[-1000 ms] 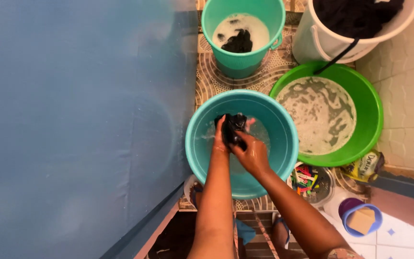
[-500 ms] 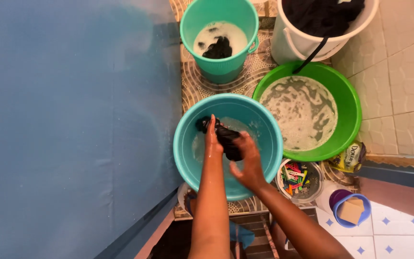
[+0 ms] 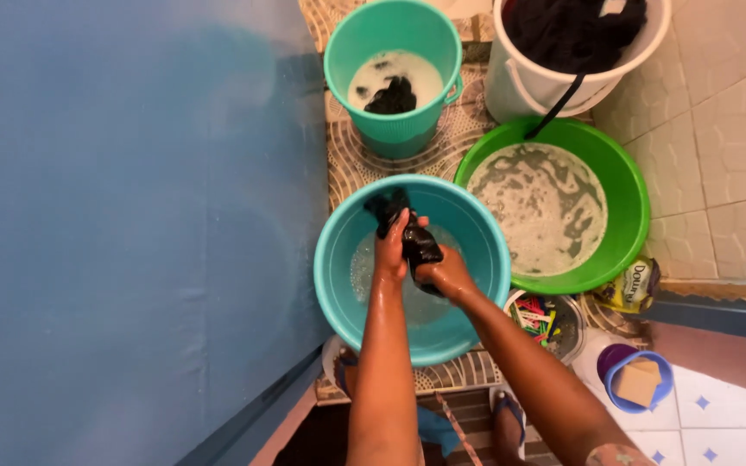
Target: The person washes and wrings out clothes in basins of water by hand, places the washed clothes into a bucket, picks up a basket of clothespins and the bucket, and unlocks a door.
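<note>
Your left hand [image 3: 390, 255] and right hand [image 3: 447, 276] are both clamped on the wet black cloth [image 3: 414, 237], twisting it above the water-filled turquoise plastic basin [image 3: 338, 276], so wringing looks underway, not finished.

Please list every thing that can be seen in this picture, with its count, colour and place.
teal basin: 1, teal, centre, holds water
dark cloth: 1, black, wet, over the teal basin, in both hands
teal bucket: 1, teal, top centre, foamy water with a dark garment inside
green basin: 1, green, right of the teal basin, sudsy water
white bucket: 1, white, top right, full of dark laundry
clothes pegs container: 1, mixed colours, lower right of the teal basin
pouch: 1, yellow-green, beside the green basin
blue cup: 1, blue, bottom right, holds a tan bar
blue wall: 1, blue, left
left hand: 1, grip on the dark cloth
right hand: 1, grip on the dark cloth
</note>
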